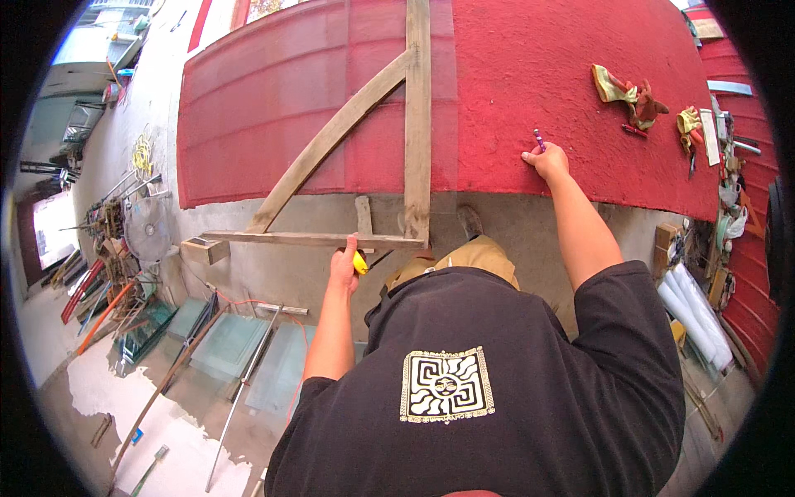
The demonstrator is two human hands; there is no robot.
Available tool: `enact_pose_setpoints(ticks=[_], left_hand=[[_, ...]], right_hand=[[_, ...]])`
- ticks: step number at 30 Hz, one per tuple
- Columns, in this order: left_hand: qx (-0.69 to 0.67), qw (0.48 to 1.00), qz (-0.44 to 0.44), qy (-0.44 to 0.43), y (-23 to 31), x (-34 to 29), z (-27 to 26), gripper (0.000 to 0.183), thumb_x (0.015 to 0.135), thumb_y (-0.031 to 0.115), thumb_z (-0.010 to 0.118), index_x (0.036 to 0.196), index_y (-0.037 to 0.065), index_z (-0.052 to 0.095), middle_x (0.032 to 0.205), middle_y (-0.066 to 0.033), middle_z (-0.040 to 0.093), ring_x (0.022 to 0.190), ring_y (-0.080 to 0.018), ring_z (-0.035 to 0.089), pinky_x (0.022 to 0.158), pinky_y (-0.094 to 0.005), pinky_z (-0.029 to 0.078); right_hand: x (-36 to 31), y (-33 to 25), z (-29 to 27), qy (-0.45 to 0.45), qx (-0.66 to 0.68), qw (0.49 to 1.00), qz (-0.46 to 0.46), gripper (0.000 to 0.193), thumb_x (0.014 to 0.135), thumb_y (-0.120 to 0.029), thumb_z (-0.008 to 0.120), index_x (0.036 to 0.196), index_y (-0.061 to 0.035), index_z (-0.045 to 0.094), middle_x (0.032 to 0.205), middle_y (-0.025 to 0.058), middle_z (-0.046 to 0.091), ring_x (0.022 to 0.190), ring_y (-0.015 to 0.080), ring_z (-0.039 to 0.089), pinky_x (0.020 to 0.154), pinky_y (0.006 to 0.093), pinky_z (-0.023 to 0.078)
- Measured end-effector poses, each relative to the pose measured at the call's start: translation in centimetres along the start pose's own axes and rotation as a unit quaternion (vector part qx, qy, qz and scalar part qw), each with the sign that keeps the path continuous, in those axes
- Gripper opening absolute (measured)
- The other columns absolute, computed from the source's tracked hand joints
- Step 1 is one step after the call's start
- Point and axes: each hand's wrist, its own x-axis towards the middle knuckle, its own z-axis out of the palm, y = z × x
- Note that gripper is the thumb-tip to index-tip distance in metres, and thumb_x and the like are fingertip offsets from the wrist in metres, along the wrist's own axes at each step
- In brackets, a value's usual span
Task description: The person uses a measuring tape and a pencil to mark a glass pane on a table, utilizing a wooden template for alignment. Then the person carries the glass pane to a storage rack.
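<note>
Wooden frame (418, 124) lies over glass (281, 108), table's (530, 83) left; gloves (645, 106) lie right.

My worktop (530, 74) is red, the wooden frame (418, 124) greyish brown; my pen (540, 142) is purple, my tool (360, 263) yellow. My black shirt (538, 348) bears a cream-and-black sun pattern; my trousers (484, 258) are tan.

Stretched across the upper frame: a red-covered worktable (530, 83), bearing a clear pane (273, 124) (red showing through) at upper left and, at upper right, yellow-and-orange work gloves (614, 88) beside a small red object (634, 131).
</note>
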Motion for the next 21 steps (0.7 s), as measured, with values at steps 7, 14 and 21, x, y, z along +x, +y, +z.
enact_pose_setpoints(ticks=[7,14,21], left_hand=[[0.095,0.995,-0.006,0.024,1.7,4.5,2.8,0.055,0.094,0.061,0.076,0.098,0.007,0.067,0.08,-0.0017,0.063,0.067,-0.0151,0.061,0.058,-0.0333,0.047],[0.169,0.984,-0.048,0.017,3.1,4.8,3.0,0.074,0.083,0.077,0.077,0.084,0.004,0.068,0.078,-0.0052,0.064,0.069,-0.0175,0.059,0.063,-0.0385,0.048],[0.279,0.959,-0.035,0.015,5.5,4.7,3.5,0.088,0.083,0.08,0.074,0.098,-0.007,0.074,0.09,-0.0113,0.07,0.082,-0.0229,0.064,0.073,-0.0406,0.051]], right_hand=[[0.1,0.2,-0.4,-0.012,-0.003,1.0,0.02,0.039,0.078,-0.04,0.094,0.09,-0.011,0.072,0.093,0.0109,0.078,0.089,0.027,0.074,0.083,0.043,0.055],[2.1,1.0,0.5,0.027,-0.001,0.995,-0.098,0.05,0.078,-0.046,0.091,0.109,-0.0101,0.077,0.098,0.0129,0.079,0.093,0.0296,0.075,0.085,0.0451,0.056],[6.4,6.5,5.0,0.026,0.095,0.989,-0.112,0.032,0.078,-0.023,0.091,0.083,-0.0045,0.065,0.08,0.0114,0.072,0.072,0.0272,0.065,0.075,0.046,0.055]])
